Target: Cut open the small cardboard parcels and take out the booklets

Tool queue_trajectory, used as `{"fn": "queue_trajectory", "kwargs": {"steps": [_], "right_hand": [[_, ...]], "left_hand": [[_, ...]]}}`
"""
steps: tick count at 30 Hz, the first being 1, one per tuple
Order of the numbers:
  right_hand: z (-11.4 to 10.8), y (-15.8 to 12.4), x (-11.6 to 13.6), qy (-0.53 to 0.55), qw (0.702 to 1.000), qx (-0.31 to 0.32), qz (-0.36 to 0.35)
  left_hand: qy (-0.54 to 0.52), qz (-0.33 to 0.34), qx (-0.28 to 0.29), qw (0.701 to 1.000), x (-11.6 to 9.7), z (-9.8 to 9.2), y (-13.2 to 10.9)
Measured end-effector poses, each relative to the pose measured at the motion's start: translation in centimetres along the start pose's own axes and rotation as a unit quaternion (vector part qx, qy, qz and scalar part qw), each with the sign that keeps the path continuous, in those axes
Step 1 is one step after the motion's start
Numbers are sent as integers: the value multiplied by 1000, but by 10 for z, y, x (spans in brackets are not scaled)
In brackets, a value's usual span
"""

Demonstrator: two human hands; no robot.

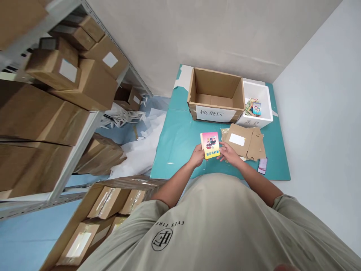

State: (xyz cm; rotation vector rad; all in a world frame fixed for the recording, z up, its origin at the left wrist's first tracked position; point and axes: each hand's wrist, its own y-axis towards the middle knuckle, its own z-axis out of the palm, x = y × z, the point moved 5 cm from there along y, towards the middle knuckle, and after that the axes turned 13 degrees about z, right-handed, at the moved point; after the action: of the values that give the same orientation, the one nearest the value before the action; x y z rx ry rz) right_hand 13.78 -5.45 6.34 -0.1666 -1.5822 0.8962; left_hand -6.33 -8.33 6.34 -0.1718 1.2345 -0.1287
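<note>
A stack of colourful booklets (211, 145), its pink and yellow cover printed with cartoon figures, is held up over the front of the teal table. My left hand (197, 155) is closed around its left edge, with some fingers hidden behind it. At the right edge, my right hand (229, 153) has its fingertips against the booklets, lightly gripping them. Just right of the booklets lie flattened cardboard mailers (245, 141) with a white label, partly behind my right hand.
Behind stands an open cardboard box (216, 96) beside a white foam box (261, 90) holding small colourful packs. A phone (262, 165) lies on the teal table (180, 128) at the right. Shelves with cartons (93, 82) fill the left; a large carton (93, 184) of boxes stands near my left arm.
</note>
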Motion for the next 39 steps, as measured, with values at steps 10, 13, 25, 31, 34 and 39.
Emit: {"fn": "queue_trajectory", "kwargs": {"steps": [10,13,25,31,34,39], "right_hand": [[-15,-16,55,25,997,-27,-68],[-10,-25,54,87,993,-37,-70],[-9,-68,62,176,978,85,-65],[-18,-81,61,231,962,125,-71],[-27,-84,66,266,955,92,-89],[-41,-98,72,283,946,129,-91]], "left_hand": [[76,32,66,994,-72,-6,24],[-36,79,-103,991,-80,-17,27],[3,188,-12,982,-83,62,-12],[246,283,-65,925,-104,94,-27],[383,356,-93,847,-112,120,-40],[438,380,-76,811,-102,164,-49]]}}
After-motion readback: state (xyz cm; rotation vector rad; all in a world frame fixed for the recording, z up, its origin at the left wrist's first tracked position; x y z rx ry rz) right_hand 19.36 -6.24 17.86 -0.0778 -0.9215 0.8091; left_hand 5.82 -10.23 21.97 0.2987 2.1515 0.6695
